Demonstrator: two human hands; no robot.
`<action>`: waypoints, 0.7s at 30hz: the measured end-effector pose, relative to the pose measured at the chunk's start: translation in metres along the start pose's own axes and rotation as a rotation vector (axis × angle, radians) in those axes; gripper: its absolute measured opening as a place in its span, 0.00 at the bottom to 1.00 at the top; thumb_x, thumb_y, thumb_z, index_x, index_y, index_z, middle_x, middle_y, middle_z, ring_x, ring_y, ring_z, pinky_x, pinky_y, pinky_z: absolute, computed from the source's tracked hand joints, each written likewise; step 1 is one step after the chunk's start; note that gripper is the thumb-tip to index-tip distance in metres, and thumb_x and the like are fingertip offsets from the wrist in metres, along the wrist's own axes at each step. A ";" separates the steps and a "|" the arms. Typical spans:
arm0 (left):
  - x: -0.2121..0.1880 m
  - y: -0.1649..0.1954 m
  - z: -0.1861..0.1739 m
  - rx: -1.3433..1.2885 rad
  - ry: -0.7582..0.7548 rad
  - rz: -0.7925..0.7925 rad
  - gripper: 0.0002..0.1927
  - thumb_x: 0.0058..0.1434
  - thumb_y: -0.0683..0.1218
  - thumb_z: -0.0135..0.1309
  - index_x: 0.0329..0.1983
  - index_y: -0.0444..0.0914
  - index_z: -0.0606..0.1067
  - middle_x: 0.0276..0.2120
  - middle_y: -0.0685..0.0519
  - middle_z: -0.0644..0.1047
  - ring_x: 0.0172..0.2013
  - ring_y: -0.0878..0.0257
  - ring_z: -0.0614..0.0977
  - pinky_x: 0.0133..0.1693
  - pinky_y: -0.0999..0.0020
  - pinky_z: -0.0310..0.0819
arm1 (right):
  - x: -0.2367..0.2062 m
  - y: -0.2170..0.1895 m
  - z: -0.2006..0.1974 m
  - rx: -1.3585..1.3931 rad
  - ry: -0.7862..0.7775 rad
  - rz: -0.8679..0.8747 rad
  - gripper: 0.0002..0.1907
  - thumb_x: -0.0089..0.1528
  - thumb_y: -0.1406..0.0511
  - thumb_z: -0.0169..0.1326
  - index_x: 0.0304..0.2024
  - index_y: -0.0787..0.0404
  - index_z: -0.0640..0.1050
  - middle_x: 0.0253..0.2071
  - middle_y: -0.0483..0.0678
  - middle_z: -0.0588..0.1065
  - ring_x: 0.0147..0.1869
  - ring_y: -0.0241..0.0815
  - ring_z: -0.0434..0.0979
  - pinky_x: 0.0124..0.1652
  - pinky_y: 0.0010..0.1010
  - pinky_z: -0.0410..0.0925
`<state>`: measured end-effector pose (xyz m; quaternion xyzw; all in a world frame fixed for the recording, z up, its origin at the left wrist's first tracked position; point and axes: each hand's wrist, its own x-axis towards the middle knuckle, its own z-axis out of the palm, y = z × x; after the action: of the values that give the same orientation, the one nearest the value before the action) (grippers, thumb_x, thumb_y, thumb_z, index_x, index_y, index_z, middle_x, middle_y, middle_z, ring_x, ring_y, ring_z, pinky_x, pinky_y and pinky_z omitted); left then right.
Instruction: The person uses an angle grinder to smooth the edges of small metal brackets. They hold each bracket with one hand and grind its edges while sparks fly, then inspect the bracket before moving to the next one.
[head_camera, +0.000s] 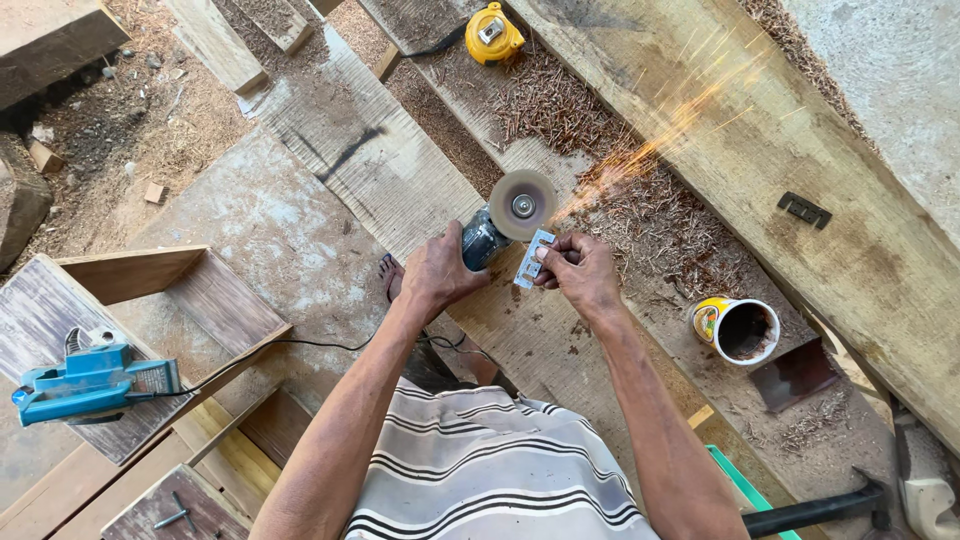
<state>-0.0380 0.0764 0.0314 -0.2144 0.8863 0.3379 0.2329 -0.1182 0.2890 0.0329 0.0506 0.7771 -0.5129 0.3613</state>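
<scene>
Two hands at frame centre. Left hand: fingers wrapped tight round the body of an angle grinder, its disc facing up. Right hand: fingers pinching a small flat metal blade, long axis slanting up-right, upper end touching the disc's lower right rim; sparks fly to the upper right. One open can at right on the plank worktop, dark inside, contents unclear. Yellow tape measure at top; blue power planer at lower left.

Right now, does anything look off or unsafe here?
Yes. The left hand holds a running grinder while the bare right hand presses a small metal plate against its disc; sparks fly over nails strewn on the planks.
</scene>
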 end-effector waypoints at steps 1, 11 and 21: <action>0.000 0.001 -0.001 0.004 0.001 -0.003 0.33 0.46 0.56 0.64 0.49 0.33 0.68 0.33 0.36 0.81 0.36 0.41 0.84 0.43 0.50 0.79 | -0.003 0.000 -0.001 -0.005 -0.014 0.008 0.08 0.62 0.69 0.59 0.42 0.68 0.78 0.30 0.54 0.81 0.30 0.40 0.84 0.28 0.24 0.78; -0.009 0.020 -0.015 -0.058 0.003 -0.018 0.33 0.44 0.54 0.63 0.49 0.34 0.68 0.34 0.35 0.81 0.37 0.41 0.84 0.43 0.48 0.78 | -0.031 -0.019 -0.046 0.909 -0.265 -0.069 0.08 0.63 0.69 0.60 0.43 0.66 0.77 0.35 0.48 0.80 0.34 0.38 0.82 0.35 0.29 0.80; -0.002 0.022 -0.008 -0.050 0.039 0.037 0.32 0.44 0.56 0.65 0.47 0.35 0.68 0.35 0.35 0.81 0.37 0.40 0.85 0.41 0.48 0.79 | -0.049 -0.060 -0.077 0.855 -0.037 -0.379 0.06 0.62 0.69 0.60 0.40 0.63 0.77 0.36 0.53 0.82 0.37 0.42 0.84 0.39 0.34 0.81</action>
<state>-0.0501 0.0863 0.0491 -0.2102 0.8858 0.3599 0.2041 -0.1484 0.3397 0.1254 0.0429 0.4849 -0.8449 0.2217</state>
